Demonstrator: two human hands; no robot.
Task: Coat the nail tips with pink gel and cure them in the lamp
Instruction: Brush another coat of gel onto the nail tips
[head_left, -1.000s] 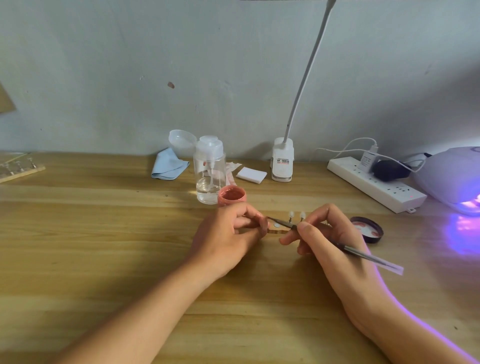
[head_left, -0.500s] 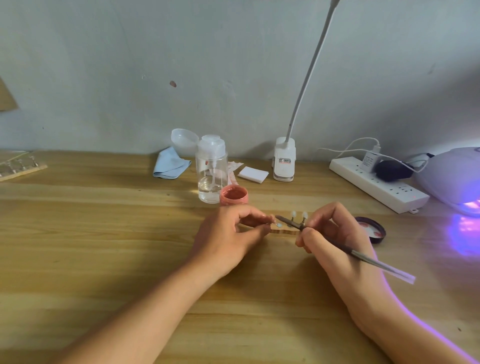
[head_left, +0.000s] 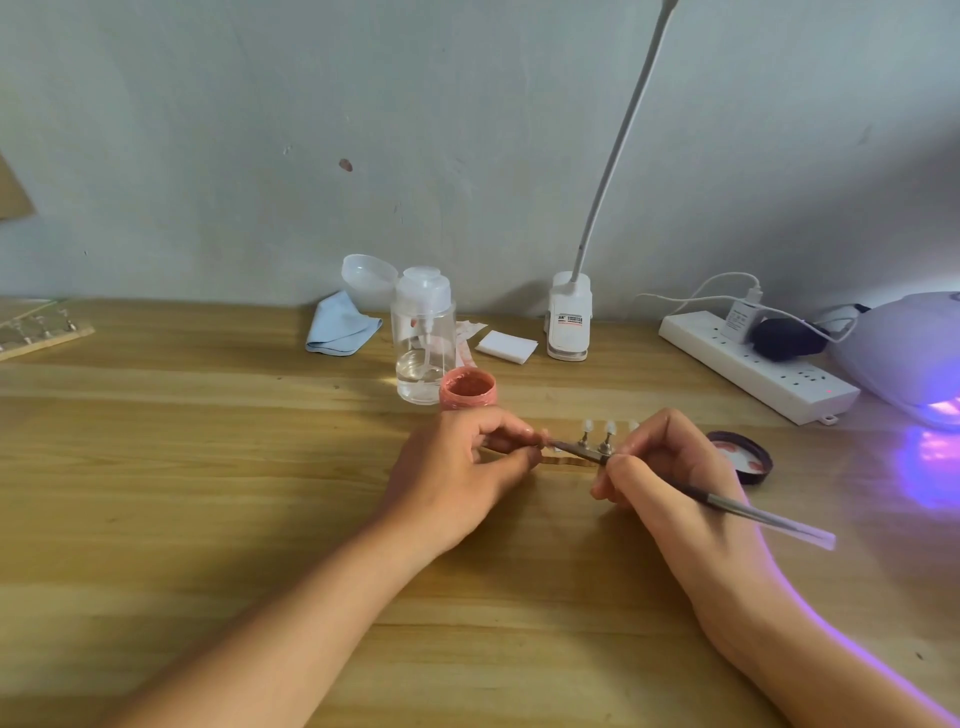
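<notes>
While the right hand (head_left: 675, 514) had slid a little to the right of where it worked a second earlier, uncovering a third of the nail tips (head_left: 609, 427) behind its knuckles, the left hand (head_left: 457, 467) stayed put on the table (head_left: 208, 467). Its thumb and forefinger pinched the left end of the wooden strip (head_left: 571, 458) that carried the tips. The right hand's curled fingers gripped the brush (head_left: 753, 515) pen-fashion near its front. The jar of pink gel (head_left: 467, 388) had not moved.

The tips were small, pale, glossy ovals standing upright on thin metal posts along the strip, between the two hands. The brush had a slim dark shaft ending in a clear, flat-cut cap. The jar was squat, round and open, its gel a dull coral. Its dark round lid (head_left: 743, 457) lay upturned just beside the right hand, smeared pink inside. The domed white curing lamp (head_left: 904, 353) at the right edge threw violet light on the grained, yellow-brown wood.

The brush's long axis ran in a shallow slant from the clear end at lower right to the tip at upper left, pointing at the left hand's fingertips over the strip's left end. Whether the bristles touched a tip could not be told.
</notes>
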